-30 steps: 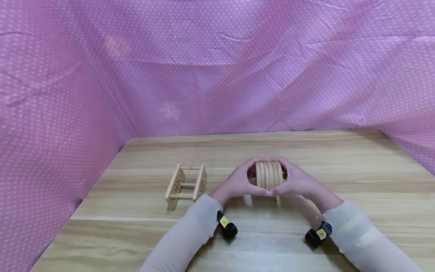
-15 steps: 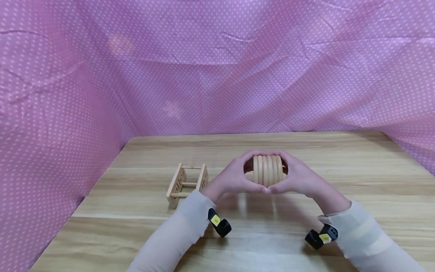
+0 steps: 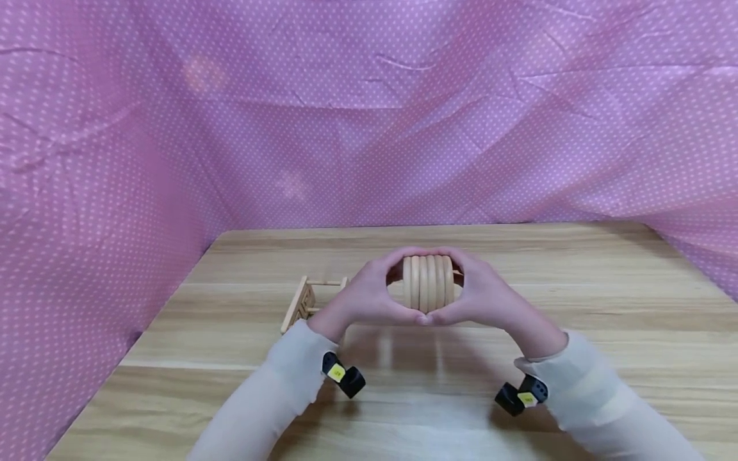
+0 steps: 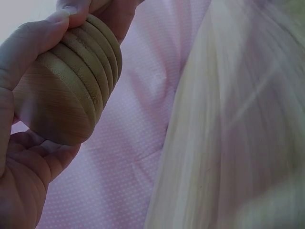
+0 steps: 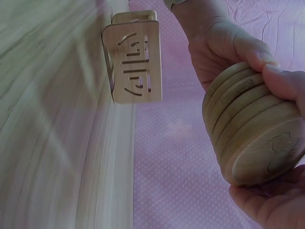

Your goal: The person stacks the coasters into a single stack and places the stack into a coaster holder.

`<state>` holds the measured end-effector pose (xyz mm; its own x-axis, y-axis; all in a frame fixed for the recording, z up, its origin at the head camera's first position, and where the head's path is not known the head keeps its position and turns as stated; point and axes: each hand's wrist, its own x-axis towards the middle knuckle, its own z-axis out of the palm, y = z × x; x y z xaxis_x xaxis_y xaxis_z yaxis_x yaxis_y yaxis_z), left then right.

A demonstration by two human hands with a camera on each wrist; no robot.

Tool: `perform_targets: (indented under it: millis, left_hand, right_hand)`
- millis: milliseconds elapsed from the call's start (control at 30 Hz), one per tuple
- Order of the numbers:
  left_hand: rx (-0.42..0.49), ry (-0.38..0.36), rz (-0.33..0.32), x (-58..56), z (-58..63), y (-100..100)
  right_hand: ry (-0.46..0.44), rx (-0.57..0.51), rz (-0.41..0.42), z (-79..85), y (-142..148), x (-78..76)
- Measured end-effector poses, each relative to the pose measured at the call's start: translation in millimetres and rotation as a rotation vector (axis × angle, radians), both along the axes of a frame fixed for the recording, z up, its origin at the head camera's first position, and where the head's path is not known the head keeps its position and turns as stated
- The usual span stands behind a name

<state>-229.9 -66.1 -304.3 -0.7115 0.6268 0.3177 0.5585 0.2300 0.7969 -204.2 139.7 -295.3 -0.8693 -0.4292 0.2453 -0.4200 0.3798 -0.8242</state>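
Observation:
Both hands together grip a stack of several round wooden coasters (image 3: pixel 428 283), held on edge over the table. The left hand (image 3: pixel 369 293) curves round its left part and the right hand (image 3: pixel 487 296) round its right part. Thumbs meet at the near side, fingertips at the far side. In the left wrist view, the plain face of the end coaster (image 4: pixel 52 105) shows, while an outline is cut into the opposite end face (image 5: pixel 274 148) in the right wrist view. A wooden coaster rack (image 3: pixel 300 304) stands left of the hands, partly hidden by the left forearm.
The rack's side panel (image 5: pixel 131 62) has cut-out slots. A wood-grain table (image 3: pixel 576 275) lies beneath, with a pink dotted cloth (image 3: pixel 369 141) hanging behind and at both sides. A small black camera (image 3: pixel 346 376) is strapped to each wrist.
Both hands have carried the coaster stack up and to the left, towards the rack. The left forearm now covers more of the rack, which stays in place.

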Motion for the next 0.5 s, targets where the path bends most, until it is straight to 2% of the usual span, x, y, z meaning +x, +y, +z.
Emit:
perform_targets:
  millis: [167,300,500]
  left_hand:
    - [0.029,0.027,-0.002,1.3,0.6,-11]
    - [0.056,0.007,-0.025,2.7,-0.7,-20]
    - [0.040,0.012,-0.006,3.1,1.3,-39]
  right_hand:
    - [0.029,-0.025,0.020,-0.2,-11,-1.6]
    - [0.024,-0.032,0.034,-0.7,-20,-2.8]
    - [-0.002,-0.047,0.045,0.4,-38,-4.8]
